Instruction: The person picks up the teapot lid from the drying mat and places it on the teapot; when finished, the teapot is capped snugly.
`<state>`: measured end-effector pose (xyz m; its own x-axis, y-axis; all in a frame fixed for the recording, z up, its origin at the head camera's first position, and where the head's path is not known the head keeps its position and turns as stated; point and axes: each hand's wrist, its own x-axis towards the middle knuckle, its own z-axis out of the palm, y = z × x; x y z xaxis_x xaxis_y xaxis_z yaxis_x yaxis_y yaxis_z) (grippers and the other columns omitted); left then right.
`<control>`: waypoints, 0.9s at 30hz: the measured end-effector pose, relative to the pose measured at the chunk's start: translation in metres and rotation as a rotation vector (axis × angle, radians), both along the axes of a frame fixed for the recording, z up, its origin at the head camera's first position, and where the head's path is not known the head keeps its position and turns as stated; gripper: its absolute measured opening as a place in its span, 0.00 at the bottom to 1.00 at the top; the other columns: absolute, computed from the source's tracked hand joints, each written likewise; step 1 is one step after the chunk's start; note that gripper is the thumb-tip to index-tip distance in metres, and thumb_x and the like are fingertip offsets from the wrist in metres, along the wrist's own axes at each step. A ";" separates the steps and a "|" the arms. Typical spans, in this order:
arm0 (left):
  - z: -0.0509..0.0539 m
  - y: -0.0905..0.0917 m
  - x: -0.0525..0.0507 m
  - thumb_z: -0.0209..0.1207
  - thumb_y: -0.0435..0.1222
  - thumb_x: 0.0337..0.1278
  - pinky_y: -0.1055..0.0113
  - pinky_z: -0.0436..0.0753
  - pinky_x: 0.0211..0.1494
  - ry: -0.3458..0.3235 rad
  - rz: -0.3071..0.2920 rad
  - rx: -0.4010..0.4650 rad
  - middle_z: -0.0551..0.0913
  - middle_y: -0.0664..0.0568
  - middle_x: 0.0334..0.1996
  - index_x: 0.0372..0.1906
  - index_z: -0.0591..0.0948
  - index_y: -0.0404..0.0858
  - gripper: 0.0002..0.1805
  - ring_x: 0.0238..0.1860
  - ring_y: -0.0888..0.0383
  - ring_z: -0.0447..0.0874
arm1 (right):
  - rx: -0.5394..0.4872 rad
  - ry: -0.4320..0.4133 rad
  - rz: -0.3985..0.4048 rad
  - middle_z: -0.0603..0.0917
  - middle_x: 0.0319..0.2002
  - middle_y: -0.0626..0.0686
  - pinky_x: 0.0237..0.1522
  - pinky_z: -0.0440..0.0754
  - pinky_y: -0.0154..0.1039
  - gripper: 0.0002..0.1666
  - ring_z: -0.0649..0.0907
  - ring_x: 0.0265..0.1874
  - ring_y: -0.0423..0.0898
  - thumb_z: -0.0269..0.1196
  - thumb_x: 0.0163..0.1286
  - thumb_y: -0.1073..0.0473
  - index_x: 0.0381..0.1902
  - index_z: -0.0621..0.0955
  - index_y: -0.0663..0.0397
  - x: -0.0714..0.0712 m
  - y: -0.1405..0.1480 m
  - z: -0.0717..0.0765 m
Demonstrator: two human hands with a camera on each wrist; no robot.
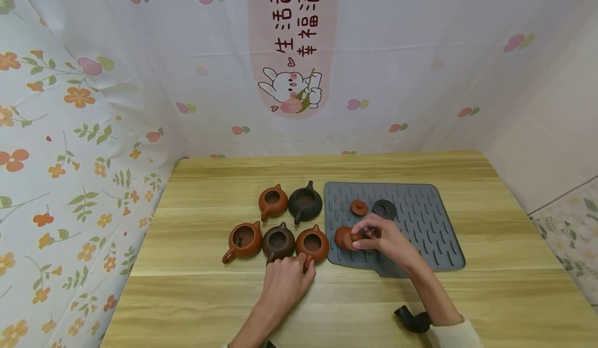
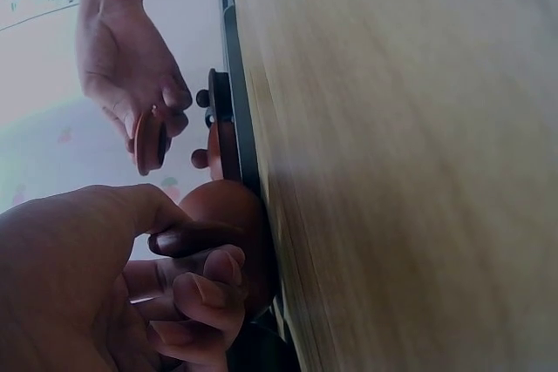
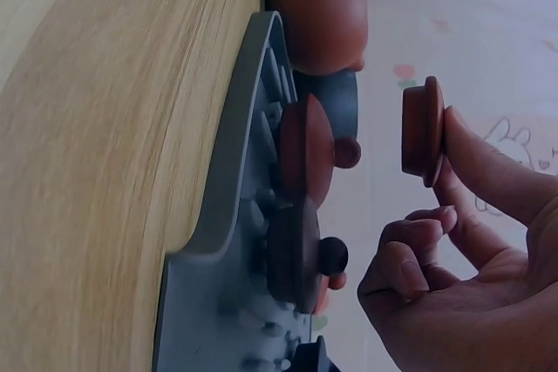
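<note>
Lid (image 3: pixel 423 132): pinched in right hand (image 1: pixel 383 239), raised off mat (image 1: pixel 422 233), underside down. Located just right of open pot (image 1: pixel 313 244), nearer right hand. Pot handle (image 2: pixel 199 236): pinched in left hand (image 1: pixel 284 279).

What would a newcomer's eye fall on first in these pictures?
Probably on the right hand, which pinches a reddish-brown teapot lid above the grey mat. Next come five lidless teapots left of the mat on the wooden table, where the left hand holds the front-right teapot by its handle. Behind, a rabbit cartoon decorates the printed cloth.
</note>
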<state>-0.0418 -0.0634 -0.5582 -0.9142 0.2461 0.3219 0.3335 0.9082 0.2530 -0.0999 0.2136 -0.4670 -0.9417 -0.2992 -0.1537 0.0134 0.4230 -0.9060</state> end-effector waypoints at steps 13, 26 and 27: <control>-0.003 -0.001 -0.001 0.68 0.48 0.68 0.68 0.53 0.15 0.024 -0.003 0.023 0.76 0.60 0.13 0.24 0.81 0.48 0.17 0.10 0.57 0.70 | -0.045 0.009 0.041 0.73 0.41 0.54 0.38 0.70 0.39 0.12 0.70 0.38 0.47 0.78 0.68 0.64 0.46 0.88 0.61 -0.004 -0.023 0.001; 0.020 0.002 0.005 0.71 0.46 0.63 0.61 0.62 0.13 0.066 -0.002 0.038 0.76 0.59 0.12 0.22 0.81 0.46 0.16 0.10 0.57 0.69 | -0.051 0.023 0.102 0.74 0.40 0.54 0.40 0.70 0.40 0.11 0.70 0.37 0.49 0.77 0.68 0.64 0.46 0.89 0.60 -0.009 -0.043 -0.001; 0.017 0.002 0.004 0.71 0.46 0.64 0.62 0.61 0.13 0.051 -0.002 0.037 0.76 0.59 0.12 0.23 0.81 0.46 0.16 0.10 0.57 0.69 | -0.054 0.022 0.104 0.74 0.40 0.54 0.40 0.70 0.40 0.11 0.70 0.38 0.49 0.77 0.68 0.64 0.46 0.88 0.59 -0.010 -0.044 -0.001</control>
<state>-0.0378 -0.0614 -0.5410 -0.8960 0.2346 0.3770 0.3484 0.8978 0.2693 -0.1095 0.1692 -0.4679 -0.9081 -0.4028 -0.1144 -0.0481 0.3716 -0.9271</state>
